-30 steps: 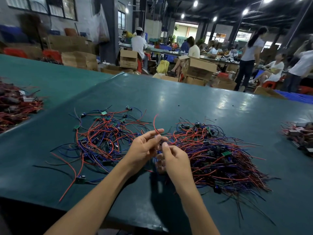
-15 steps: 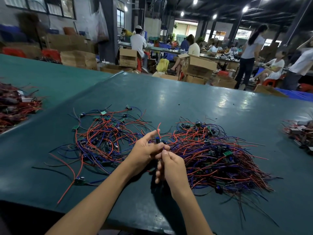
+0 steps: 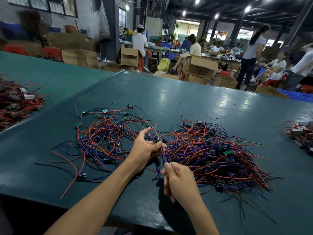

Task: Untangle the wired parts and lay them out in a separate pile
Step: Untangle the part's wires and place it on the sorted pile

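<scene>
The left hand pinches one small dark module on thin red and blue leads, just off the dense tangled heap. The right hand grips the blue leads lower down. Mid-untangle; next, likely pull it clear and lay it on the looser left pile.

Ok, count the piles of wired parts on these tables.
4: spread pile by the left hand, dense tangle by the right hand, far-left pile on the neighbouring table, right-edge pile, cut off. Others may be hidden.
</scene>
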{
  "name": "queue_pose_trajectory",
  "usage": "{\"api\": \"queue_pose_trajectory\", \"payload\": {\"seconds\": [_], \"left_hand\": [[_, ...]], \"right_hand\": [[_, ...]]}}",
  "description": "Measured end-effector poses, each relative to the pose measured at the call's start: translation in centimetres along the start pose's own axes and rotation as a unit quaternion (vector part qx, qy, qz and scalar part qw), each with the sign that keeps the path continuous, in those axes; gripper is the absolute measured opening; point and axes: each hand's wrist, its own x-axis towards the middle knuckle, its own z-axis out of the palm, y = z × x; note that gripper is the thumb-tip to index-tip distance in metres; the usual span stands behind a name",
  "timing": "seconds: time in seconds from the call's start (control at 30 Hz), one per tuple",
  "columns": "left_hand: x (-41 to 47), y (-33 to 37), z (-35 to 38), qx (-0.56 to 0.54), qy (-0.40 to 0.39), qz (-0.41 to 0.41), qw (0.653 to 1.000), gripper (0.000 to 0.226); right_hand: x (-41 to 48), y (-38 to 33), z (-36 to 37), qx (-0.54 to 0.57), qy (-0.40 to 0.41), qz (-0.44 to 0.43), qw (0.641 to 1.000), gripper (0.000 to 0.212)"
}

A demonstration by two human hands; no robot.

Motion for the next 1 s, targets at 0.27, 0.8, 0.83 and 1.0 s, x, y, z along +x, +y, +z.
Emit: {"api": "queue_pose_trajectory", "payload": {"seconds": [0.27,0.8,0.83,1.0], "left_hand": [[0.2,0.4,-0.2,-0.021,0.032,0.003,0.999,0.048],[-0.7,2.0,-0.9,-0.192,-0.122,-0.06,0.972,0.045],[-0.7,2.0,-0.9,-0.196,-0.133,-0.058,0.97,0.045],[-0.6,1.8,-1.0,-0.196,-0.153,-0.039,0.968,0.042]], "right_hand": [[-0.9,0.9,0.0,0.055,0.021,-0.014,0.998,0.03],[-1.3,1.6,0.4,0.229,0.084,-0.009,0.97,0.024],[-1.2,1.7,0.4,0.233,0.087,-0.006,0.969,0.023],[-1.1,1.8,0.2,0.24,0.083,0.004,0.967,0.02]]}}
